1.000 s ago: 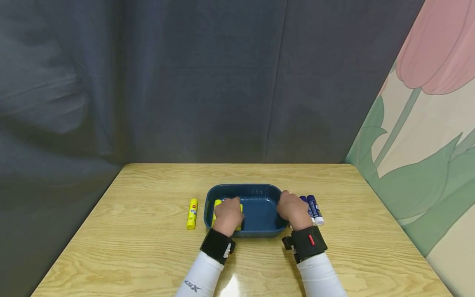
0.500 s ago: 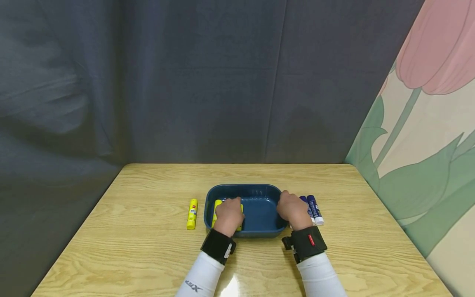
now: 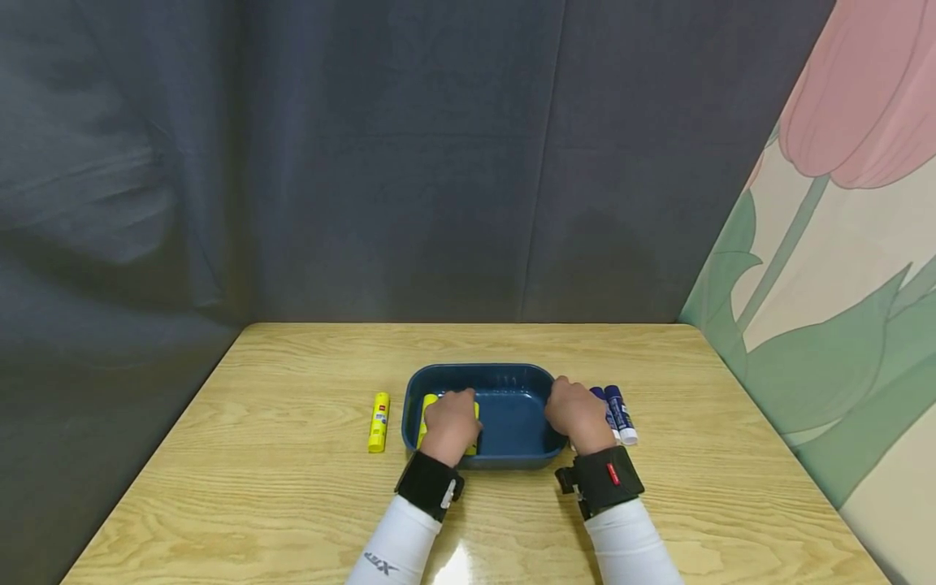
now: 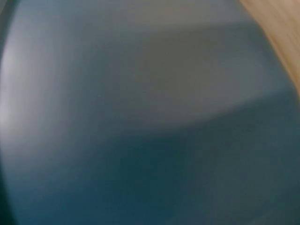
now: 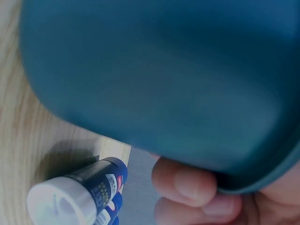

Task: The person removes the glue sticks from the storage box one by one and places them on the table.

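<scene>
A dark blue tray (image 3: 515, 461) stands on the table. My left hand (image 3: 451, 422) reaches into its left half, fingers curled down on a yellow glue stick (image 3: 475, 445) that shows along the hand's right side; the fingertips are hidden. Another yellow glue stick (image 3: 426, 404) lies left of this hand, inside the tray. At the right end my right hand (image 3: 580, 413) grips the tray's rim, its curled fingers (image 5: 185, 183) against the outer wall in the right wrist view. In the left wrist view the tray wall (image 4: 140, 164) fills nearly everything and hides the left fingers.
One more yellow glue stick (image 3: 378, 422) lies on the wooden table (image 3: 278, 471) left of the tray. Navy glue sticks with white ends (image 3: 621, 416) lie right of it, close by my right hand. A dark curtain (image 3: 439, 162) hangs behind the table's far edge.
</scene>
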Demonstrator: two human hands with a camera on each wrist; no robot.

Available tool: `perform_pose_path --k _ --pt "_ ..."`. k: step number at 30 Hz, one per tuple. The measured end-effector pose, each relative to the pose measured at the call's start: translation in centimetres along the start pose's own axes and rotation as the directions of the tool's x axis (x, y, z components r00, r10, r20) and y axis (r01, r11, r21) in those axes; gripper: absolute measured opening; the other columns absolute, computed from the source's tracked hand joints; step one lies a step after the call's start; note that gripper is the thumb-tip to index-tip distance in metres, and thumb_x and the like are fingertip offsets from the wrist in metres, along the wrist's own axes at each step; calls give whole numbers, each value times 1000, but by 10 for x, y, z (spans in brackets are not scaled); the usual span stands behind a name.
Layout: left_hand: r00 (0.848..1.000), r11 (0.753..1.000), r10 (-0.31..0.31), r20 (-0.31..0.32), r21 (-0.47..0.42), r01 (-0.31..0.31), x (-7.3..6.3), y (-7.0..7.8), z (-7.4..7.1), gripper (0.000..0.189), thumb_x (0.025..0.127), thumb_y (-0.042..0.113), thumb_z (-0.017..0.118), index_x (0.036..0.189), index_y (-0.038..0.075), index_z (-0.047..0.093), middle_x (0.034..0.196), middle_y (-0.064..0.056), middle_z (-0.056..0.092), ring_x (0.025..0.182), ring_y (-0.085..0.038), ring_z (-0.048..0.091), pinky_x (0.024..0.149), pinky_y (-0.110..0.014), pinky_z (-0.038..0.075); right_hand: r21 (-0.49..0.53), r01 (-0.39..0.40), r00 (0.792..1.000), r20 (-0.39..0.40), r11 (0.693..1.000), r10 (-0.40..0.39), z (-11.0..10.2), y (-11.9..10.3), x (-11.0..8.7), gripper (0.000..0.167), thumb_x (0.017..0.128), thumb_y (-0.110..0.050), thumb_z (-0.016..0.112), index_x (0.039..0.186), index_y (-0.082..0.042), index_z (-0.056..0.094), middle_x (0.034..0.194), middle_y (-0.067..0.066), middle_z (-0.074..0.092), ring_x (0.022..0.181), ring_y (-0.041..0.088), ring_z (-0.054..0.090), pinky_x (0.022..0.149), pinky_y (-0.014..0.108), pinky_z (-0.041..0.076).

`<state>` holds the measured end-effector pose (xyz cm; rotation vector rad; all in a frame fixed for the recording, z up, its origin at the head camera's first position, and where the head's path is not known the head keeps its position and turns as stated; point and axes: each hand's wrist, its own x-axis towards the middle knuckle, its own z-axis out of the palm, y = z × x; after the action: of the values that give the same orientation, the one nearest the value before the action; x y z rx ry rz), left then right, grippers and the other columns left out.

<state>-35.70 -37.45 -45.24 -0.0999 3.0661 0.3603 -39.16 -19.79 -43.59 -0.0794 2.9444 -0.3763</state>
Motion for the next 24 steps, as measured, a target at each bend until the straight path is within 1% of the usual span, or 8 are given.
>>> perform_pose_path --k 7,12,17,24 --pt "1000 1000 6 -1 -3 -6 -1 0 1 50 71 31 68 117 17 53 98 -7 59 87 -22 55 60 -42 44 -1 -2 1000 3 1000 2 1 1 1 34 84 -15 48 111 6 45 82 18 53 63 24 49 56 44 40" --pt "1000 1000 -4 13 -17 5 0 1 1 51 71 31 68 118 17 52 100 -7 58 89 -23 54 62 -42 43 -6 -6 1000 -3 1000 6 1 0 1 34 84 -15 48 111 6 45 83 18 54 63 24 50 57 45 40" --pt "1000 1000 -5 19 -23 6 0 2 1 51 72 31 68 118 17 52 101 -7 58 91 -23 53 63 -43 43 -21 0 1000 -10 1000 0 0 1 1 34 84 -15 48 110 6 46 84 19 54 64 24 50 56 44 40" --pt "1000 1000 1 14 -23 0 1 3 3 50 72 31 68 118 19 52 100 -7 59 87 -24 55 62 -42 43 -17 10 1000 -13 1000 -10 0 2 0 33 84 -15 48 109 7 46 84 19 54 64 24 50 55 44 40"
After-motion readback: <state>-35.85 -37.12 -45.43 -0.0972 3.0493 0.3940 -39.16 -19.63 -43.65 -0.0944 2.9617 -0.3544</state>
